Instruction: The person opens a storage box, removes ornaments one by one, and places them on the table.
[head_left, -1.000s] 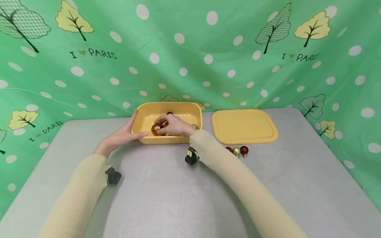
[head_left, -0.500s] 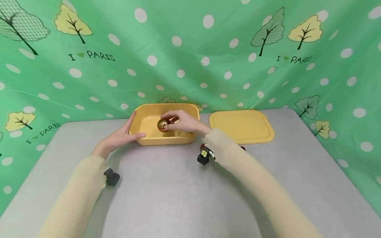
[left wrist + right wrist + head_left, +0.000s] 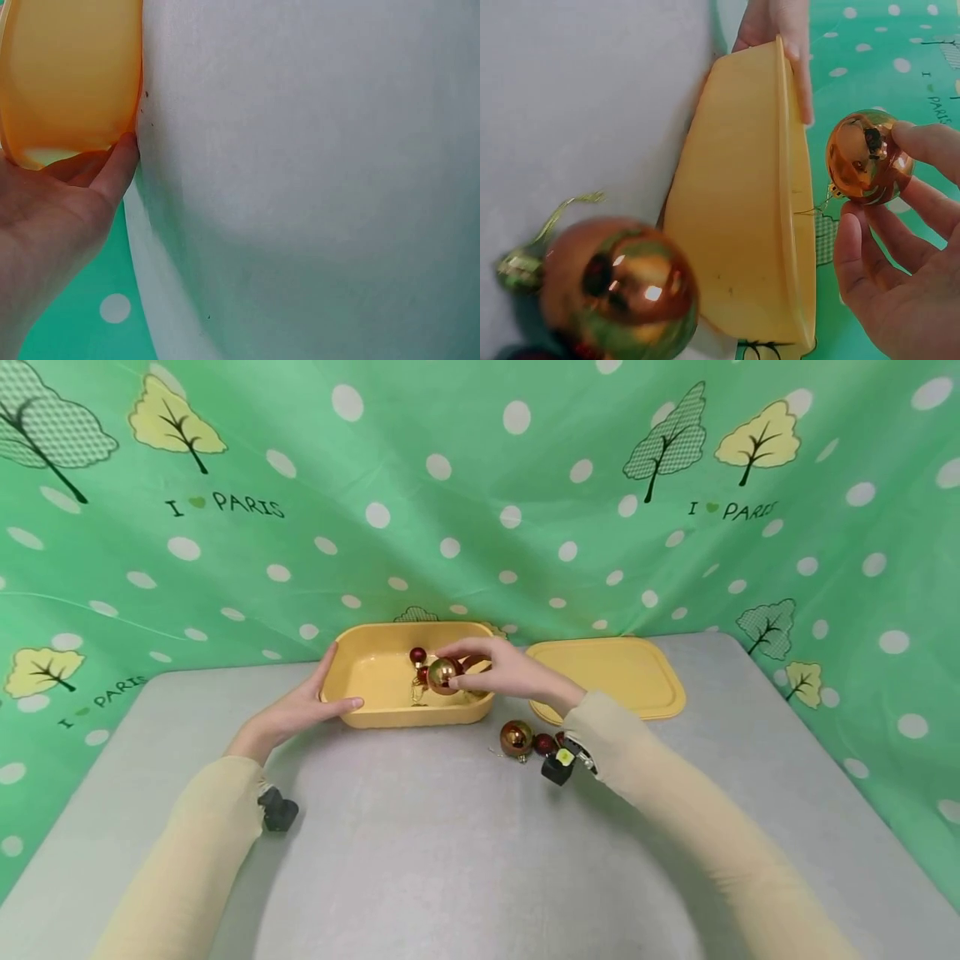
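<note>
My left hand (image 3: 298, 708) grips the left end of the yellow box (image 3: 416, 717), thumb over its front wall; the left wrist view shows the hand (image 3: 67, 202) at the corner of the box (image 3: 71, 75). Above the right part of the box, my right hand (image 3: 510, 670) pinches a shiny gold ball (image 3: 444, 676) between thumb and fingers. The right wrist view shows that ball (image 3: 866, 157) at the fingertips of the hand (image 3: 907, 247), its cord hanging by the box rim (image 3: 784, 150). Inside the box lie small dark red balls (image 3: 417, 655), partly hidden by the held ball.
Another gold ball (image 3: 517, 738) lies on the grey table (image 3: 420, 860) in front of the box's right end, with a dark red ball (image 3: 544, 744) beside it and more partly behind my right wrist. The yellow lid (image 3: 615, 672) lies flat to the right. A green cloth hangs behind.
My right hand has moved right and lifted the gold ball from low in the box. The small red balls in the box and the gold ball on the table have come into view. My left hand keeps its grip.
</note>
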`<move>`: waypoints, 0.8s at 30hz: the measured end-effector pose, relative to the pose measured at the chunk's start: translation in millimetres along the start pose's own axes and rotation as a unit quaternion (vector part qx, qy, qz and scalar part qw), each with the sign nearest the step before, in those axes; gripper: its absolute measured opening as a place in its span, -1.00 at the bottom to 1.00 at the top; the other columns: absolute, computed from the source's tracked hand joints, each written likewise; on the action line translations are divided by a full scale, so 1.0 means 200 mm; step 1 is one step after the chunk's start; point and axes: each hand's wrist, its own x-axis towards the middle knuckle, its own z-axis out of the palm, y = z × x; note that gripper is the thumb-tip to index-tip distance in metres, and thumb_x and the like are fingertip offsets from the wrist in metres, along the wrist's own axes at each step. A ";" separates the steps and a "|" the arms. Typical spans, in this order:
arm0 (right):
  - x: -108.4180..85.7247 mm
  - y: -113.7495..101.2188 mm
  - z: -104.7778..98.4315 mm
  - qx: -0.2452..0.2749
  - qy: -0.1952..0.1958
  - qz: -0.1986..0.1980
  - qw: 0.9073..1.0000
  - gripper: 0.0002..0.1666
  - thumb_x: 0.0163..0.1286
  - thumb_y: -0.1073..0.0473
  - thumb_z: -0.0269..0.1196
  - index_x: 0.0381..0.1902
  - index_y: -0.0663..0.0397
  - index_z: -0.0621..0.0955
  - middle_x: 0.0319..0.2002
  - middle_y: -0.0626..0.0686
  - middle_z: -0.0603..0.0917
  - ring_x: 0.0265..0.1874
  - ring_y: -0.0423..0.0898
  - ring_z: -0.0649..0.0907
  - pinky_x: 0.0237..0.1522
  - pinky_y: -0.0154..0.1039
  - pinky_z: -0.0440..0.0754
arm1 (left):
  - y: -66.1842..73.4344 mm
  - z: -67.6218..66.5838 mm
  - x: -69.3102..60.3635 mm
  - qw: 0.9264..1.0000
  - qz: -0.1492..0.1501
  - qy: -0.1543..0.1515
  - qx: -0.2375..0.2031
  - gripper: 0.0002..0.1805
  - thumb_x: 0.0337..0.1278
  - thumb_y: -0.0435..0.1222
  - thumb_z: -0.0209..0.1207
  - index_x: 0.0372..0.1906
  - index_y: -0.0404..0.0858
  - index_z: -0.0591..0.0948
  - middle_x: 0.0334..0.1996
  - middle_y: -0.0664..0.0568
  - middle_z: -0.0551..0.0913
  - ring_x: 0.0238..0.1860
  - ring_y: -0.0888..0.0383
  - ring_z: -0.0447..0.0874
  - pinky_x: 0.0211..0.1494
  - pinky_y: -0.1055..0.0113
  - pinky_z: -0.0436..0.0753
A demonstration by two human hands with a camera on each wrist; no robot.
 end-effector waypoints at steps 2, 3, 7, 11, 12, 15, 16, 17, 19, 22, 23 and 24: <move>-0.04 0.01 -0.01 -0.002 0.000 0.000 1.000 -0.43 0.31 0.23 0.30 0.27 0.17 0.50 0.20 0.06 0.55 0.10 -0.07 0.52 0.12 -0.02 0.49 | 0.00 0.00 0.00 1.000 -0.001 0.000 0.001 0.18 0.22 -0.12 0.25 0.48 0.19 -0.51 0.49 -0.17 -0.53 0.47 -0.20 -0.46 0.40 -0.23 -0.24; -0.06 0.01 -0.02 0.000 -0.001 -0.001 1.000 -0.44 0.31 0.24 0.30 0.27 0.19 0.50 0.20 0.08 0.54 0.10 -0.06 0.52 0.13 -0.01 0.49 | 0.00 0.00 0.00 1.000 -0.002 -0.001 0.001 0.18 0.22 -0.11 0.25 0.47 0.19 -0.51 0.49 -0.17 -0.53 0.47 -0.20 -0.47 0.40 -0.24 -0.24; -0.12 0.02 -0.03 0.005 -0.002 -0.005 1.000 -0.46 0.30 0.29 0.30 0.24 0.22 0.51 0.20 0.11 0.54 0.07 -0.04 0.55 0.09 -0.02 0.53 | 0.00 0.00 0.00 1.000 -0.002 -0.001 0.002 0.18 0.22 -0.11 0.24 0.47 0.19 -0.51 0.49 -0.16 -0.54 0.47 -0.20 -0.50 0.39 -0.25 -0.26; -0.19 0.03 -0.03 0.010 -0.002 -0.004 1.000 -0.48 0.29 0.32 0.30 0.22 0.22 0.53 0.18 0.11 0.56 0.05 -0.05 0.57 0.04 -0.05 0.56 | -0.01 0.00 0.00 1.000 -0.002 -0.003 -0.001 0.17 0.23 -0.12 0.24 0.47 0.20 -0.51 0.49 -0.14 -0.55 0.47 -0.19 -0.51 0.39 -0.25 -0.26; -0.20 0.03 -0.04 0.010 -0.001 -0.001 1.000 -0.49 0.29 0.32 0.30 0.21 0.21 0.54 0.17 0.10 0.56 0.04 -0.07 0.57 0.04 -0.07 0.57 | -0.01 0.00 0.00 1.000 -0.002 -0.003 -0.001 0.17 0.23 -0.12 0.24 0.47 0.20 -0.51 0.48 -0.14 -0.55 0.47 -0.19 -0.51 0.39 -0.25 -0.26; -0.25 0.04 -0.04 0.020 -0.002 0.007 1.000 -0.50 0.29 0.33 0.30 0.21 0.22 0.54 0.14 0.08 0.58 0.03 -0.06 0.57 0.02 -0.07 0.58 | -0.01 0.00 0.00 1.000 -0.002 -0.004 -0.002 0.17 0.23 -0.13 0.24 0.47 0.21 -0.51 0.48 -0.14 -0.56 0.47 -0.19 -0.52 0.39 -0.25 -0.27; -0.26 0.04 -0.04 0.021 -0.003 0.008 1.000 -0.49 0.29 0.33 0.29 0.21 0.22 0.54 0.14 0.07 0.58 0.03 -0.06 0.57 0.02 -0.08 0.58 | -0.01 0.00 0.00 1.000 -0.002 -0.004 -0.002 0.17 0.23 -0.13 0.24 0.47 0.21 -0.51 0.48 -0.14 -0.56 0.46 -0.19 -0.52 0.39 -0.26 -0.27; -0.27 0.04 -0.04 0.021 -0.005 0.008 1.000 -0.49 0.29 0.33 0.29 0.21 0.23 0.54 0.14 0.07 0.58 0.02 -0.06 0.57 0.01 -0.10 0.59 | -0.01 0.00 0.00 1.000 -0.002 -0.004 -0.002 0.17 0.23 -0.13 0.24 0.47 0.21 -0.51 0.48 -0.14 -0.56 0.46 -0.20 -0.52 0.39 -0.26 -0.27; -0.30 0.04 -0.04 0.019 -0.008 0.008 1.000 -0.48 0.29 0.33 0.30 0.22 0.24 0.53 0.13 0.08 0.58 0.02 -0.05 0.58 -0.01 -0.13 0.61 | -0.01 0.00 0.00 1.000 -0.003 -0.005 -0.003 0.17 0.23 -0.13 0.24 0.47 0.21 -0.51 0.48 -0.15 -0.56 0.46 -0.20 -0.53 0.39 -0.26 -0.27; -0.33 0.05 -0.04 0.010 -0.011 0.006 1.000 -0.48 0.29 0.32 0.30 0.22 0.25 0.53 0.10 0.09 0.59 -0.03 -0.03 0.60 -0.06 -0.20 0.63 | -0.01 0.00 0.00 1.000 -0.004 -0.006 -0.006 0.17 0.23 -0.13 0.24 0.47 0.22 -0.52 0.48 -0.15 -0.57 0.46 -0.20 -0.53 0.39 -0.25 -0.27; -0.34 0.05 -0.03 0.007 -0.012 0.007 1.000 -0.48 0.29 0.31 0.30 0.22 0.25 0.53 0.08 0.09 0.60 -0.04 -0.03 0.61 -0.08 -0.21 0.63 | -0.01 0.00 0.00 1.000 -0.005 -0.006 -0.006 0.17 0.23 -0.13 0.24 0.47 0.22 -0.52 0.48 -0.15 -0.58 0.46 -0.20 -0.53 0.39 -0.25 -0.28; -0.35 0.06 -0.03 0.005 -0.012 0.009 1.000 -0.48 0.29 0.30 0.31 0.21 0.25 0.53 0.05 0.09 0.61 -0.06 -0.03 0.61 -0.10 -0.22 0.64 | -0.01 0.00 0.00 1.000 -0.005 -0.006 -0.006 0.17 0.23 -0.13 0.24 0.46 0.22 -0.52 0.47 -0.15 -0.58 0.46 -0.20 -0.53 0.39 -0.25 -0.28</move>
